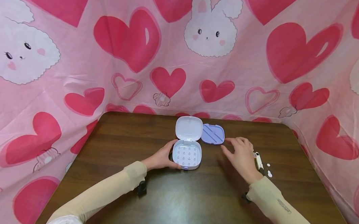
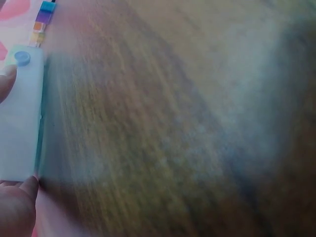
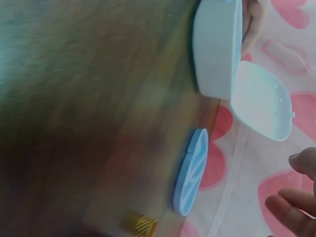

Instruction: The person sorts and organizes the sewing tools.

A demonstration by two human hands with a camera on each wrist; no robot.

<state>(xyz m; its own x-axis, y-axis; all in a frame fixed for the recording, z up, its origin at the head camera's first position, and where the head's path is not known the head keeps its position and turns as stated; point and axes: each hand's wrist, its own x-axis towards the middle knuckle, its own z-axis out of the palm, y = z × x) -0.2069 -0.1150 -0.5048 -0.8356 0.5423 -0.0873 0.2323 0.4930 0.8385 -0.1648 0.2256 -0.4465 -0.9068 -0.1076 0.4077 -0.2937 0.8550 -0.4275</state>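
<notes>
A white hinged box point(image 1: 187, 155) stands on the table with its lid point(image 1: 189, 128) raised; rows of small pegs line its inside. My left hand point(image 1: 162, 155) grips the box at its left side, the thumb round the front near a round blue button point(image 2: 22, 58). To the right of the lid lies a flat lilac tray point(image 1: 213, 134) with diagonal bars. Just beside that tray my right hand point(image 1: 241, 156) hovers with fingers loosely extended and nothing between them; in the right wrist view its fingertips point(image 3: 291, 212) are apart from the tray.
Right of my right hand lie a white, dark-ended object point(image 1: 258, 162) and small white pieces point(image 1: 269, 173). A gold ridged ring point(image 3: 144, 226) shows in the right wrist view. Small coloured blocks point(image 2: 42, 22) appear beyond the box. Pink heart-print cloth point(image 1: 170, 57) hangs around the wooden table point(image 1: 129, 129).
</notes>
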